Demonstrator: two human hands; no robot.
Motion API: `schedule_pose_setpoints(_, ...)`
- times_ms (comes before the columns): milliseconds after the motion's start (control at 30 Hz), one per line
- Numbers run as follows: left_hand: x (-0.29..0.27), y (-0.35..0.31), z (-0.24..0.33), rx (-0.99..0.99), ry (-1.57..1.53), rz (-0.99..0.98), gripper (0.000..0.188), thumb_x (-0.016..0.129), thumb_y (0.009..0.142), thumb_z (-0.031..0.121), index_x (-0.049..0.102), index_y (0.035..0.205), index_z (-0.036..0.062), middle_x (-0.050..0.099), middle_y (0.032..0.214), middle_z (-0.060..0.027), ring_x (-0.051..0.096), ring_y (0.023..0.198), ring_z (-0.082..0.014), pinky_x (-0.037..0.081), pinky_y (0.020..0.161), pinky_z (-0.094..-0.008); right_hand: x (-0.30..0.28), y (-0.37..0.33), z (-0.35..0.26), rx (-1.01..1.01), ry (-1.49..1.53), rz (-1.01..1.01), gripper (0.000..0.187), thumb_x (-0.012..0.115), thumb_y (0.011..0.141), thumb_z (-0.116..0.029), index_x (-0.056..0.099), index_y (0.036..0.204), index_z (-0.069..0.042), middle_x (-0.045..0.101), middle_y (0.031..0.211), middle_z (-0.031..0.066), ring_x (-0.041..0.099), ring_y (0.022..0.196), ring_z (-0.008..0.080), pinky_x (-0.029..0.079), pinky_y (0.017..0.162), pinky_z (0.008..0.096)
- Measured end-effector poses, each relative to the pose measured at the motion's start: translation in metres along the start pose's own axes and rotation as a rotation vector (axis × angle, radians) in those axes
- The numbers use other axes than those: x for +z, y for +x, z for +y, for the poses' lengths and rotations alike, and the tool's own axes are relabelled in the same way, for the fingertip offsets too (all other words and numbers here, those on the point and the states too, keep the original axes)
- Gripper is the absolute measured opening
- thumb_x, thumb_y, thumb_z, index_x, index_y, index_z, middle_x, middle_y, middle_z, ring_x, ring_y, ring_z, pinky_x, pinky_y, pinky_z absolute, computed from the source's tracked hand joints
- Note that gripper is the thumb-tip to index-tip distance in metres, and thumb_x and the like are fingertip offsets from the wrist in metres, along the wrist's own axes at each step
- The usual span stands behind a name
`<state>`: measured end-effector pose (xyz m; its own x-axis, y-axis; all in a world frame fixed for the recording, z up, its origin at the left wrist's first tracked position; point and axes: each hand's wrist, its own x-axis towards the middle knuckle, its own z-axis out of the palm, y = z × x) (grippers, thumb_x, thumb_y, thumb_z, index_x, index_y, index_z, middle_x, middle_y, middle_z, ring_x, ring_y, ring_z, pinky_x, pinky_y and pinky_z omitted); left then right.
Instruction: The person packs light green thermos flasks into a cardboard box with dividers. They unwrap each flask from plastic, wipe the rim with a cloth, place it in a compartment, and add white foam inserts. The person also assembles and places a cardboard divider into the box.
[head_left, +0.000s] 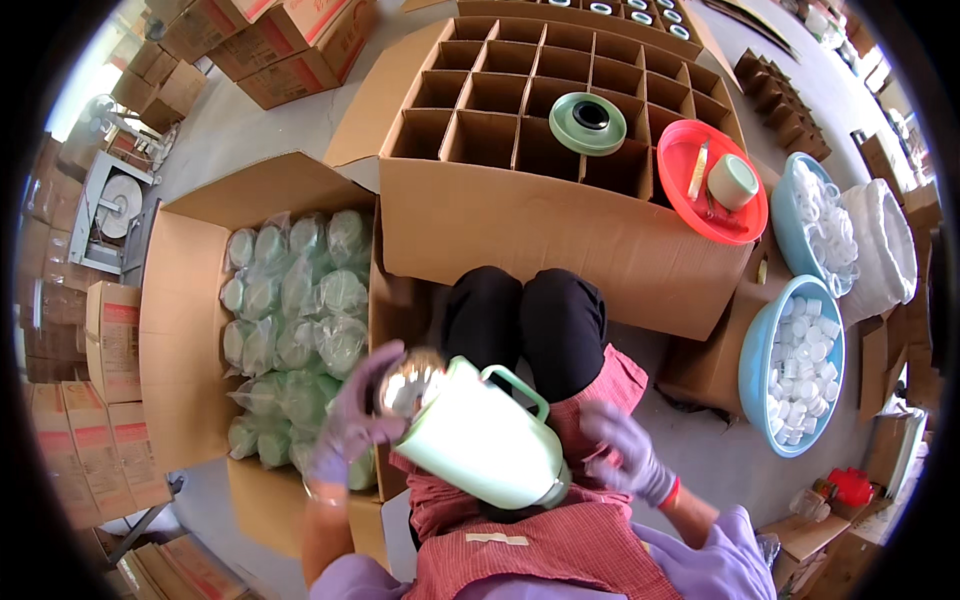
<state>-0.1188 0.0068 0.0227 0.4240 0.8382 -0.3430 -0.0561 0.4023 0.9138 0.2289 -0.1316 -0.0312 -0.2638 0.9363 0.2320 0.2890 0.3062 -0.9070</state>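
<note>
Across my lap lies a pale green vacuum jug, tilted, with its looped handle on the upper side. A shiny mirrored glass liner sticks out of the jug's left end. My left hand, in a light purple glove, is closed round that liner. My right hand, gloved too, hovers right of the jug's dark-rimmed end, touching nothing I can make out; its fingers are bent and apart, slightly blurred. A red checked apron covers my lap beneath the jug.
To the left stands an open carton of bagged green jugs. Ahead, a divided carton carries a green ring-shaped part and a red tray with a green cup. Blue basins of white plastic parts stand at the right.
</note>
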Motion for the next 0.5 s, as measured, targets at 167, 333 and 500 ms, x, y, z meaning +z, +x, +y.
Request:
schedule_pose_setpoints(167, -0.022, -0.071, -0.102, 0.009, 0.470, 0.203, 0.070, 0.083, 0.068, 0.006, 0.051, 0.130, -0.0014, 0.059, 0.127, -0.0118, 0.058, 0.114, -0.0226, 0.049, 0.096, -0.0359, 0.050, 0.000, -0.008, -0.152, 0.067, 0.071, 0.056, 0.045, 0.095, -0.045, 0.052, 0.124, 0.003, 0.045, 0.128, 0.0279, 0.048, 0.117, 0.0433, 0.038, 0.099, 0.0537)
schedule_pose_setpoints(333, -0.015, -0.069, -0.115, 0.294, 0.558, 0.136, 0.055, 0.080, 0.075, 0.009, 0.056, 0.124, 0.0003, 0.063, 0.122, -0.0120, 0.062, 0.110, -0.0211, 0.051, 0.092, -0.0355, 0.049, 0.105, -0.041, 0.049, 0.681, -0.010, 0.051, 0.054, 0.092, -0.031, 0.048, 0.129, 0.003, 0.047, 0.128, 0.0200, 0.049, 0.119, 0.0331, 0.037, 0.104, 0.0394)
schedule_pose_setpoints(500, -0.040, -0.060, -0.116, 0.189, 0.628, 0.083, 0.056, 0.078, 0.079, 0.018, 0.054, 0.127, -0.0010, 0.062, 0.124, -0.0120, 0.061, 0.110, -0.0217, 0.051, 0.092, -0.0350, 0.047, 0.149, -0.031, -0.326, 0.522, -0.123, 0.088, 0.084, 0.068, -0.032, 0.042, 0.138, 0.001, 0.045, 0.136, 0.0163, 0.042, 0.130, 0.0323, 0.034, 0.107, 0.0412)
